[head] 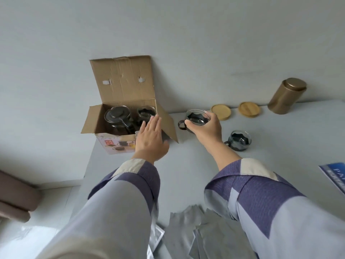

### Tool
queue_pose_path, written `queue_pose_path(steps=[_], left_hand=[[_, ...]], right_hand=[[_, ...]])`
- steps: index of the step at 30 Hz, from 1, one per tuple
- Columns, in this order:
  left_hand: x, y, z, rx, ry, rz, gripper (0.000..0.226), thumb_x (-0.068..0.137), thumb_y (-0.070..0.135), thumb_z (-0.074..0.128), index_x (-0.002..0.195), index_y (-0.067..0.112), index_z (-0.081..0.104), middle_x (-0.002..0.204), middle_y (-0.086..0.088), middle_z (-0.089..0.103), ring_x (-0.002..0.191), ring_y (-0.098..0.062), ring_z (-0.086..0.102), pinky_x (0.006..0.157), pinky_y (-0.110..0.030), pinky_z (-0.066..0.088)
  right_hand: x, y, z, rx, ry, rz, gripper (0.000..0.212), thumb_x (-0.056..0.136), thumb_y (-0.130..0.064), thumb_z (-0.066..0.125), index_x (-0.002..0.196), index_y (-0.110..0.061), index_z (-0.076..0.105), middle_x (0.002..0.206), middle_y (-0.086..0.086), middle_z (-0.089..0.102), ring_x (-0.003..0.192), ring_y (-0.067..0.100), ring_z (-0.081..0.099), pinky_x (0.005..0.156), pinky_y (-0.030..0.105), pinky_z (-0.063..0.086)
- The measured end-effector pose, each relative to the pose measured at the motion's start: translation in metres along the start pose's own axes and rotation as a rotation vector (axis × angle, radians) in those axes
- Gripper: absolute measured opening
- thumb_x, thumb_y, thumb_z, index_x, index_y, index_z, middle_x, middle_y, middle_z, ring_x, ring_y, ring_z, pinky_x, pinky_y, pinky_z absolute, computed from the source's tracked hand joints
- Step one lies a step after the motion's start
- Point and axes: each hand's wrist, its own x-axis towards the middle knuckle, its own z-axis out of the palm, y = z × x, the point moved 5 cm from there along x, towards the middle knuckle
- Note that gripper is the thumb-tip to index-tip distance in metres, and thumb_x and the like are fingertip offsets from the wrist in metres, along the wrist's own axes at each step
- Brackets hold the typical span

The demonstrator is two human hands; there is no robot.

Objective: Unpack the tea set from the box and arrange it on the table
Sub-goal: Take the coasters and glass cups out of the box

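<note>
Cardboard box at the back left corner of the pale table, lid flap up against the wall, side flaps splayed out. Inside: a dark-lidded glass teapot on the left and one glass cup tucked in the back right corner. Left hand flat over the box's right front edge, fingers straight, gripping nothing. Right hand wrapped round a second glass cup with a dark holder, handle poking left, held just right of the box's open flap; can't tell whether it touches the table. Third cup already standing on the table, to the right of that wrist. Two round wooden coasters along the back edge, gold tin beside them on the right. Crumpled grey paper at the near edge, blue leaflet far right.
</note>
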Motion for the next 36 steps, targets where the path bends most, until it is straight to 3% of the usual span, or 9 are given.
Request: queue_pose_path(steps=[3, 9, 15, 28, 32, 36], left_hand=[[-0.007, 0.056, 0.022, -0.070, -0.067, 0.072, 0.077, 0.094, 0.041, 0.039, 0.152, 0.009, 0.001, 0.161, -0.002, -0.002, 0.148, -0.016, -0.004, 0.121, -0.035, -0.002], [-0.031, 0.139, 0.075, -0.170, -0.342, 0.104, 0.081, 0.095, 0.050, 0.041, 0.152, 0.008, 0.001, 0.161, -0.002, -0.002, 0.148, -0.016, -0.002, 0.121, -0.037, 0.003], [-0.048, 0.166, 0.106, -0.223, -0.548, 0.031, 0.110, 0.083, 0.057, 0.060, 0.150, 0.006, -0.011, 0.159, -0.003, -0.014, 0.148, -0.018, -0.007, 0.120, -0.036, 0.013], [-0.047, 0.168, 0.112, -0.211, -0.522, 0.009, 0.110, 0.080, 0.051, 0.066, 0.151, 0.005, -0.004, 0.159, -0.003, -0.014, 0.148, -0.018, -0.008, 0.120, -0.035, 0.011], [-0.047, 0.166, 0.109, -0.219, -0.528, 0.005, 0.112, 0.079, 0.054, 0.067, 0.151, 0.005, -0.002, 0.160, -0.003, -0.011, 0.148, -0.018, -0.005, 0.120, -0.035, 0.012], [-0.039, 0.162, 0.095, -0.203, -0.483, -0.001, 0.093, 0.087, 0.045, 0.062, 0.151, 0.009, 0.007, 0.160, -0.001, 0.003, 0.147, -0.019, 0.012, 0.117, -0.037, 0.023]], right_hand=[[-0.002, 0.033, -0.041, -0.051, 0.063, 0.039, 0.076, 0.052, -0.053, 0.078, 0.116, -0.018, 0.056, 0.114, -0.003, 0.062, 0.105, 0.014, 0.060, 0.093, 0.034, 0.051], [-0.016, 0.104, -0.111, -0.092, 0.085, 0.091, 0.058, 0.057, -0.037, 0.083, 0.106, -0.020, 0.059, 0.106, -0.006, 0.064, 0.098, 0.012, 0.062, 0.089, 0.029, 0.051], [-0.026, 0.156, -0.136, -0.123, 0.092, 0.110, 0.064, 0.059, -0.032, 0.086, 0.112, -0.016, 0.054, 0.110, -0.002, 0.063, 0.101, 0.015, 0.060, 0.087, 0.027, 0.049], [-0.019, 0.177, -0.129, -0.188, 0.058, 0.120, 0.084, 0.059, -0.041, 0.085, 0.126, -0.010, 0.045, 0.125, 0.007, 0.053, 0.118, 0.029, 0.049, 0.099, 0.041, 0.043], [-0.020, 0.169, -0.134, -0.246, -0.020, 0.167, 0.114, 0.057, -0.051, 0.084, 0.145, -0.013, 0.023, 0.146, 0.006, 0.032, 0.136, 0.027, 0.026, 0.111, 0.039, 0.030], [-0.015, 0.136, -0.135, -0.432, -0.095, 0.059, 0.118, 0.061, -0.064, 0.075, 0.149, -0.014, 0.014, 0.154, 0.006, 0.023, 0.142, 0.028, 0.016, 0.115, 0.042, 0.024]])
